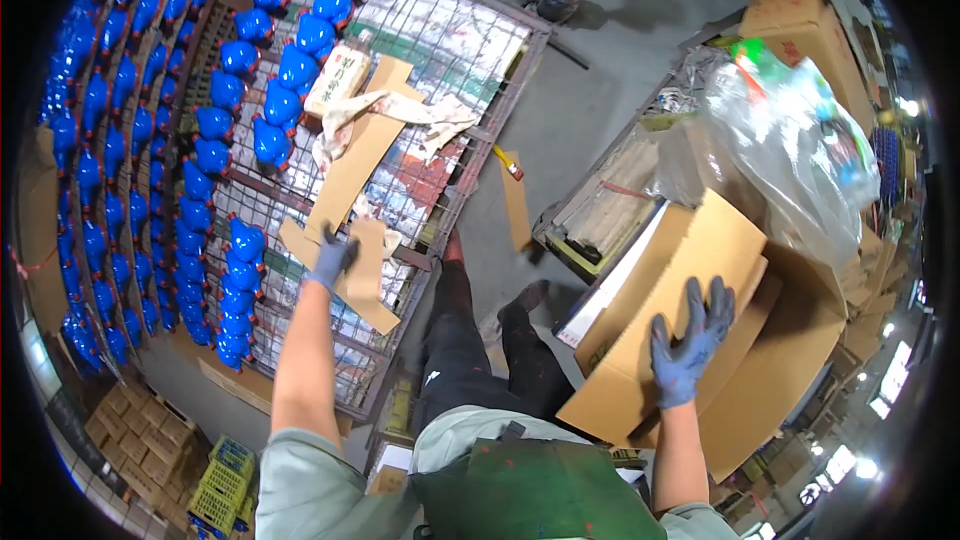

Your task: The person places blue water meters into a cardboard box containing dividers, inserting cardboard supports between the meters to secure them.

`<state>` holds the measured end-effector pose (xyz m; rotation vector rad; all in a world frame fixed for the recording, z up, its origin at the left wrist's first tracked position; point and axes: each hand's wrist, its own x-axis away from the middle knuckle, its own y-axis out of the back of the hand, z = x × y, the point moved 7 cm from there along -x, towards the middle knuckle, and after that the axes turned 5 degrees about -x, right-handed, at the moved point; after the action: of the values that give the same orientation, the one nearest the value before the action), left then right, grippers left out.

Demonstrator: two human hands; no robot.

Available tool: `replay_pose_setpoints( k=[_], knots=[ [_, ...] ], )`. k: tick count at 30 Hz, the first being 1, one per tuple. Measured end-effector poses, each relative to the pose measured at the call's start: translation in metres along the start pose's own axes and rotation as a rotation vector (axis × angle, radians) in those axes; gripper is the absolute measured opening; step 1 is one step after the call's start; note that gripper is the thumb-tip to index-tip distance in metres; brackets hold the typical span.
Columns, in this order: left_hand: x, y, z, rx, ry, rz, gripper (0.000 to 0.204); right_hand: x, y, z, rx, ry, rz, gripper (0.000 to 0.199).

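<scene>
At lower right, the right hand (688, 343) lies spread flat on a cardboard box (665, 320); pressing evenly should keep its flap down. At centre left, the left hand (333, 256) pinches a cardboard strip (366, 270) over the wire rack (455, 90). Blue painted parts (240, 270) crowd the rack's left side, with a plastic bag (790, 140) at upper right.

Two gloved hands (332, 258), one open cardboard box (700, 340), one clear plastic bag (790, 155), dozens of blue parts (215, 155).
</scene>
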<state>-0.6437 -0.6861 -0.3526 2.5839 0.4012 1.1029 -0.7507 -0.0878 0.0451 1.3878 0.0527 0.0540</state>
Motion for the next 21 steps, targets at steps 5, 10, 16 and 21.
replay_pose_setpoints(
  k=[5, 10, 16, 21],
  knots=[
    [-0.148, 0.108, -0.035, 0.392, -0.074, -0.553, 0.073, -0.009, -0.021, 0.001, 0.094, 0.01, 0.058, 0.065],
    [-0.181, 0.112, -0.046, 0.538, 0.159, -0.319, 0.048, -0.007, -0.029, 0.0, 0.112, -0.026, 0.086, 0.066],
    [-0.042, 0.037, -0.098, 0.739, 0.034, 0.236, 0.036, -0.007, -0.019, 0.006, 0.154, -0.038, 0.061, 0.063],
    [0.118, -0.053, -0.152, 1.084, 0.329, 0.328, 0.047, -0.003, -0.01, -0.004, 0.116, -0.065, 0.0, 0.059]
  ],
)
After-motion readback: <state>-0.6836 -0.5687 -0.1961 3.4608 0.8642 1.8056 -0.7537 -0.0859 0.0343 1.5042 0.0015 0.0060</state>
